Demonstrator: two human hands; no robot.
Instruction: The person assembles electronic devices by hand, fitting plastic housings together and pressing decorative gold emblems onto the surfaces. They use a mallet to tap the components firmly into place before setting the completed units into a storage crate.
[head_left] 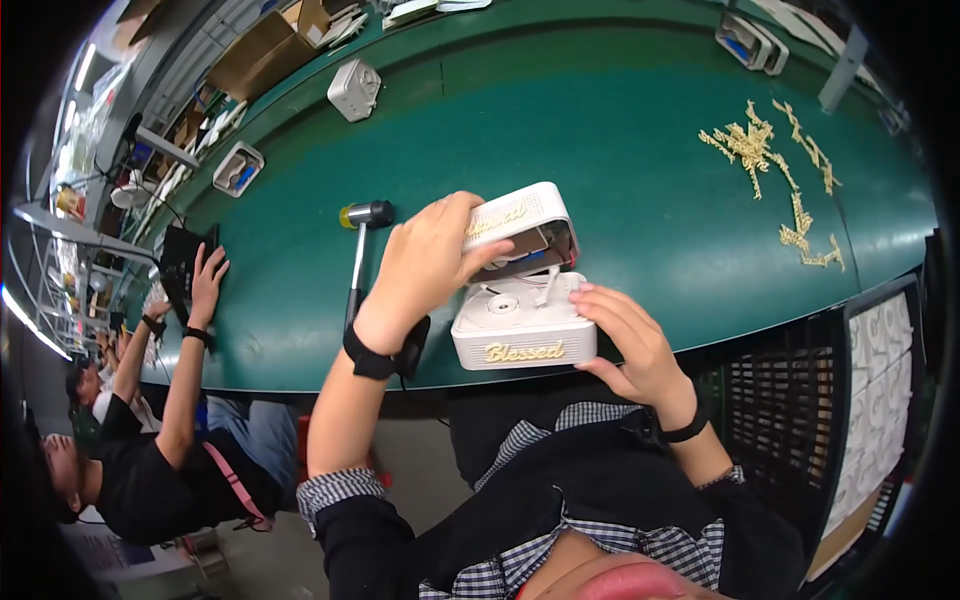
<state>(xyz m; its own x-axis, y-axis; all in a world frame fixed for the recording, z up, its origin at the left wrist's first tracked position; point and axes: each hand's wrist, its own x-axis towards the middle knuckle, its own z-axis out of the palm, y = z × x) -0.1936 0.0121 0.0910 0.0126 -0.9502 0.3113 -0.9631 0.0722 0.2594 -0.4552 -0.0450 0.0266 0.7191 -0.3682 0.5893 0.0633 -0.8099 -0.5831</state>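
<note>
At the far left of the frame I see another person (pixel 150 470) in a black top, with one hand flat on a black thing (pixel 180 262) on the green table (pixel 620 150). Above that, at the upper left, sit a small tray (pixel 238 168) and a white box (pixel 354 90).

A bit more to the right, a small hammer (pixel 362 250) with a metal head lies on the table. Just beside it is my left hand (pixel 432 265). Its grip is closed on the top white shell (pixel 522 222), with the fingers bent over the shell's edge.

In the middle of the frame, just under that shell, is the bottom white shell (pixel 522 330) with gold letters on its front. It sits at the near edge of the table. I can see little wires between the two shells.

My right hand (pixel 630 340) holds the bottom shell from its right side, fingers curled on it.

At the upper right, gold letter pieces (pixel 770 160) lie well apart from my hands. At the far right stands a black crate (pixel 790 400).
</note>
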